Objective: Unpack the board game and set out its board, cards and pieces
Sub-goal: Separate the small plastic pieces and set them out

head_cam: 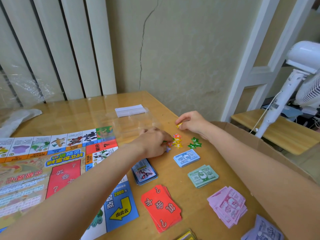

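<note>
The paper game board point(57, 167) lies flat on the left of the wooden table point(194, 201). My left hand point(152, 144) reaches over the board's corner and its fingertips touch a small cluster of numbered star tokens point(177, 141). My right hand point(192, 122) pinches one yellow star token point(179, 125) just above the table. Three green star tokens point(194, 143) lie apart to the right. Stacks stand in rows: picture cards point(144, 171), red question-mark cards point(161, 207), blue notes point(187, 157), green notes point(202, 175), pink notes point(227, 205).
An empty clear plastic bag point(131, 118) with a white strip lies behind the tokens. A cardboard box flap point(270, 153) runs along the table's right edge. Purple notes point(263, 230) and yellow cards point(186, 237) sit at the bottom. A white fan point(294, 87) stands right.
</note>
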Motion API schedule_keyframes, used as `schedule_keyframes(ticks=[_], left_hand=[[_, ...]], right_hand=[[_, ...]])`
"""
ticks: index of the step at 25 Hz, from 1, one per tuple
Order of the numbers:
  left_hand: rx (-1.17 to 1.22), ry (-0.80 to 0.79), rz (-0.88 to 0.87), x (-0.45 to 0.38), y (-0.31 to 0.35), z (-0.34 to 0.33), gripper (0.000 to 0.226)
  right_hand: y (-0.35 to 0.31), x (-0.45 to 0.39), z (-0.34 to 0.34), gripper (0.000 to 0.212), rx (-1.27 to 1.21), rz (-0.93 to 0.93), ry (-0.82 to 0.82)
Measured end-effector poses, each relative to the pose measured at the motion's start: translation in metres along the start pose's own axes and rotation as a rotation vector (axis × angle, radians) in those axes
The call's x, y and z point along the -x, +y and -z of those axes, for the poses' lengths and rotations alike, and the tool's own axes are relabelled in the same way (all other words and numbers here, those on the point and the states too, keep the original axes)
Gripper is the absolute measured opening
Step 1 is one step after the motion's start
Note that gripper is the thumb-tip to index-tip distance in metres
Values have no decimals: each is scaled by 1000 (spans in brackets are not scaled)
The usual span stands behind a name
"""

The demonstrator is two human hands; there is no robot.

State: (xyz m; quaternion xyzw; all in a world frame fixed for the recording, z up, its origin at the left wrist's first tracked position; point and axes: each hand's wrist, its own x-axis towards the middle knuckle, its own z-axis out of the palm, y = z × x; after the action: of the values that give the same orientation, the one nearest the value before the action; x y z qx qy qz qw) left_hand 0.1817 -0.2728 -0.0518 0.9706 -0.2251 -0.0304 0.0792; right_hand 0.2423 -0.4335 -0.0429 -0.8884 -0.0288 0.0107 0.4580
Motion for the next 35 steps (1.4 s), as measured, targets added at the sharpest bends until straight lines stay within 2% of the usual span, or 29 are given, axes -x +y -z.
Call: schedule_keyframes(ticks=[5,9,12,18,22,26,29,31,35], left_hand=[[27,-8,7,0,-2,-5,47],[73,27,18,-4,-3,-4,46],[79,35,25,-5,2,-6,47],[25,18,39,-3,2,-7,47],[46,50,36,-6,0,-4,49],[10,3,37,-9,1,-7,47],[3,6,55,-11,-3,-6,47],[12,8,65,-11,-4,-6,47],[10,14,72,-9,1,-6,47]], right_hand=[[4,-5,-17,33,96,72,-48],[9,-2,8,17,223,85,61],[10,6,10,9,371,91,-23],[6,5,-16,9,349,147,-52],[1,4,-10,6,300,163,-81],[10,10,4,19,355,76,-207],[13,8,4,7,321,37,-159],[15,5,6,13,323,24,-115],[16,-4,3,11,333,22,-33]])
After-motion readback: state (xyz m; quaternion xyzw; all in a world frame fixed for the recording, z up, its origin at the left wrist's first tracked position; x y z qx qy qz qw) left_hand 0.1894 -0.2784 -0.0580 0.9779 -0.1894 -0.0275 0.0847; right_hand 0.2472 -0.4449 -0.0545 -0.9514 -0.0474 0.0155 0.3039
